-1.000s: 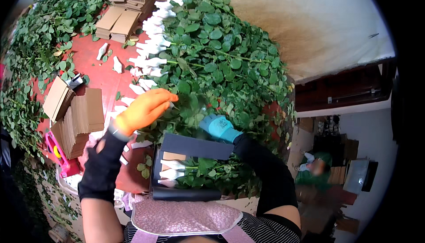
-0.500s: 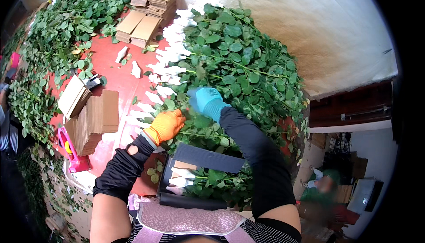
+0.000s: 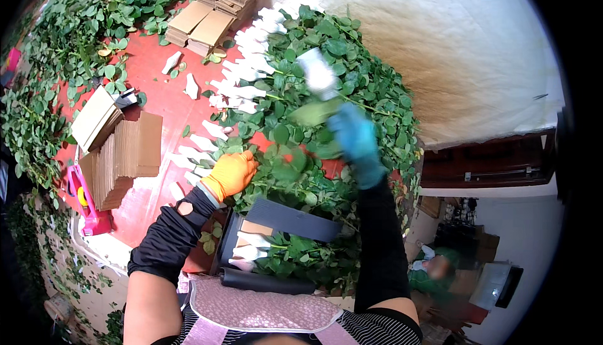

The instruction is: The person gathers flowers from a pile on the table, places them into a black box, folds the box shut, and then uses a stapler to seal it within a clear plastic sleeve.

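My right hand (image 3: 357, 136), in a teal glove and smeared by motion, grips a leafy rose stem raised over the foliage. A white sleeve (image 3: 319, 75) covers that rose's head. To the left, my left hand (image 3: 231, 175), in an orange glove, is closed low among the leaves. Its fingers curl on rose stems, partly hidden by leaves. Beside it lie several white-sleeved rose heads (image 3: 202, 143). Nearer me, a dark tray (image 3: 227, 239) holds cardboard, white-sleeved roses (image 3: 252, 253) and a dark corrugated strip (image 3: 292, 219).
A large pile of sleeved roses (image 3: 370, 84) lies along the wall, another leafy pile (image 3: 119, 6) at the far left. Cardboard stacks (image 3: 210, 28) stand at the back, folded cardboard (image 3: 129, 163) at left beside a pink tape dispenser (image 3: 91, 210). Loose white sleeves (image 3: 191, 86) lie on the red table (image 3: 157, 97).
My right hand has moved right with a sleeved rose lifted out of the foliage, baring some red table. My left hand has stayed nearly in place.
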Available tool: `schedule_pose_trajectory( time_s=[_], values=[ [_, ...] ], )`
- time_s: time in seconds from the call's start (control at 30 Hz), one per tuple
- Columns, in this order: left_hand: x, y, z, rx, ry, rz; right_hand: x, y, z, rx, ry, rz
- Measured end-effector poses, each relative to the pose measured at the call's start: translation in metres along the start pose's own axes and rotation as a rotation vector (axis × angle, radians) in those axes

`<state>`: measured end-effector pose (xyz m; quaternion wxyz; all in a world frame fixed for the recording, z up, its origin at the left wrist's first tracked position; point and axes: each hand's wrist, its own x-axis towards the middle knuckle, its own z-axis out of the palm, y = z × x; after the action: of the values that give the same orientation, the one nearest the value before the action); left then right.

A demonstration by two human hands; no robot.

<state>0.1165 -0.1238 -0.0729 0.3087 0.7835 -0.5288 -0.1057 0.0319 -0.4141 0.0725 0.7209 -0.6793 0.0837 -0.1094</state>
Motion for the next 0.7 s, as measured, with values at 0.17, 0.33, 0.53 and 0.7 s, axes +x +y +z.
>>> schedule_pose_trajectory(
  time_s=[0.17, 0.33, 0.53, 0.7],
  values=[
    [0.003, -0.001, -0.003, -0.039, 0.021, 0.019, -0.026, -0.119, -0.02, -0.359, 0.652, -0.661],
    [0.006, -0.005, -0.009, -0.059, 0.011, 0.029, -0.006, -0.108, 0.032, -1.077, 0.02, -0.549],
    [0.015, 0.008, -0.042, -0.151, 0.257, 0.201, -0.065, -0.135, 0.054, -1.073, -0.106, -0.248],
    [-0.05, 0.035, -0.125, -0.367, -0.158, -0.208, -0.137, -0.159, 0.073, -1.171, -0.508, -0.024]
  ],
)
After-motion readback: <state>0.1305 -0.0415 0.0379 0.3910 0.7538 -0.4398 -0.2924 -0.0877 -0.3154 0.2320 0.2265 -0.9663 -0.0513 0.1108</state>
